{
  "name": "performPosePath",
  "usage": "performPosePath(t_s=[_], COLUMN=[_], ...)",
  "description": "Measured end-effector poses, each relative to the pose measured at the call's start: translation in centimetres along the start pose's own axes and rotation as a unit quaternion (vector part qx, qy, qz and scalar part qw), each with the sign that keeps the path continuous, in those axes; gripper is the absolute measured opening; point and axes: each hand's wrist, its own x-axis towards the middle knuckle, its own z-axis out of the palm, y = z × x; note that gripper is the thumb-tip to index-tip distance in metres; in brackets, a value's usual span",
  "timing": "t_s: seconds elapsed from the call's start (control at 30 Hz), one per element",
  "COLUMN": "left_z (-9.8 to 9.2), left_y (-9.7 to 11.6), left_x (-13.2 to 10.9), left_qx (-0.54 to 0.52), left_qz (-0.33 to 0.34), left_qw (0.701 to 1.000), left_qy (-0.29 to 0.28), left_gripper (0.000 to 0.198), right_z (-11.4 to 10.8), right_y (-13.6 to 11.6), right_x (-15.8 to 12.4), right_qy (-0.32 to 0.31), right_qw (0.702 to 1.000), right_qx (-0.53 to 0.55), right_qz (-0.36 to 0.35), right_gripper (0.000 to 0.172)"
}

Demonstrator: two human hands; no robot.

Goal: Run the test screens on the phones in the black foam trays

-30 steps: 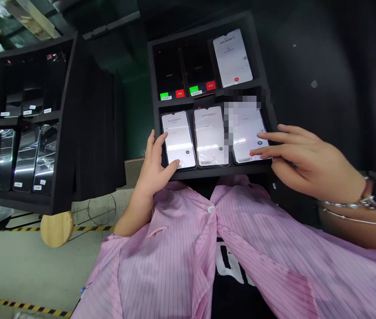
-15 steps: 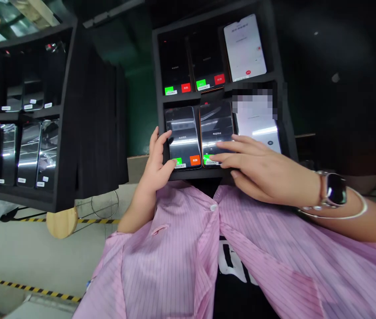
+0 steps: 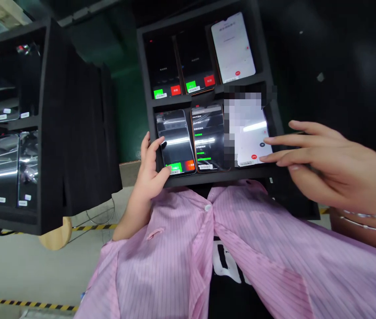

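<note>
A black foam tray (image 3: 207,177) rests against my chest and holds several phones in two rows. My left hand (image 3: 149,170) grips the tray's lower left corner, its thumb pressed on the green button of the lower left phone (image 3: 175,142). My right hand (image 3: 327,164) hovers at the tray's right edge, fingers stretched out, two fingertips touching the white screen of the lower right phone (image 3: 252,141). The lower middle phone (image 3: 207,138) shows a dark screen with green lines of text. In the upper row, two dark phones (image 3: 181,66) show green and red buttons and one phone (image 3: 232,46) is white.
A second black foam tray (image 3: 50,133) with dark, reflective phones stands at the left. Below it show a round wooden piece (image 3: 56,235) and a wire frame (image 3: 99,215). Yellow-black tape (image 3: 25,305) marks the floor. My pink striped shirt (image 3: 174,261) fills the bottom.
My right hand moved from the lower middle phone to the lower right phone. The middle phone's screen changed from buttons to green text lines. My left thumb stayed on the left phone.
</note>
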Motion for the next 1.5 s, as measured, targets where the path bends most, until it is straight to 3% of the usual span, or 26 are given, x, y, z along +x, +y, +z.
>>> performPosePath(t_s=[0.13, 0.3, 0.4, 0.57, 0.73, 0.93, 1.07, 1.3, 1.4, 1.5], left_z=[0.0, 0.0, 0.0, -0.1, -0.2, -0.3, -0.3, -0.4, -0.5, -0.5], left_y=[0.1, 0.2, 0.1, -0.2, 0.1, 0.3, 0.3, 0.4, 0.5, 0.6], left_x=[0.0, 0.1, 0.1, 0.1, 0.0, -0.2, -0.3, -0.3, -0.3, -0.4], left_qx=[0.000, -0.001, -0.002, -0.003, 0.001, 0.004, 0.014, 0.007, 0.010, 0.011], left_qz=[-0.006, 0.000, -0.002, 0.001, -0.014, -0.032, -0.034, -0.026, -0.031, -0.042], left_qw=[1.000, 1.000, 1.000, 1.000, 1.000, 0.999, 0.999, 1.000, 0.999, 0.999], left_qy=[0.004, 0.006, 0.008, 0.004, 0.009, 0.014, 0.015, 0.012, 0.007, 0.008], left_gripper=[0.068, 0.068, 0.068, 0.070, 0.069, 0.066, 0.066, 0.064, 0.064, 0.064], right_z=[1.0, -1.2, -2.4, -1.1, 1.3, 3.2, 4.3, 2.5, 2.4, 4.3], right_y=[0.8, 0.6, 0.4, 0.9, 4.3, 9.4, 11.2, 8.5, 7.2, 7.3], right_x=[-0.5, -0.6, -0.4, 1.4, 5.1, 10.0, 11.1, 11.2, 12.6, 14.5], right_qy=[-0.030, 0.039, 0.037, 0.108, 0.078, 0.015, -0.018, 0.074, 0.051, -0.015], right_qw=[0.999, 0.998, 0.999, 0.989, 0.993, 0.982, 0.978, 0.984, 0.990, 0.998], right_qx=[-0.036, 0.003, 0.004, 0.013, -0.015, -0.028, -0.059, -0.017, -0.005, 0.003], right_qz=[-0.018, 0.048, 0.035, 0.100, 0.090, 0.188, 0.201, 0.160, 0.130, 0.068], right_gripper=[0.022, 0.017, 0.017, 0.035, 0.053, 0.044, 0.037, 0.047, 0.045, 0.045])
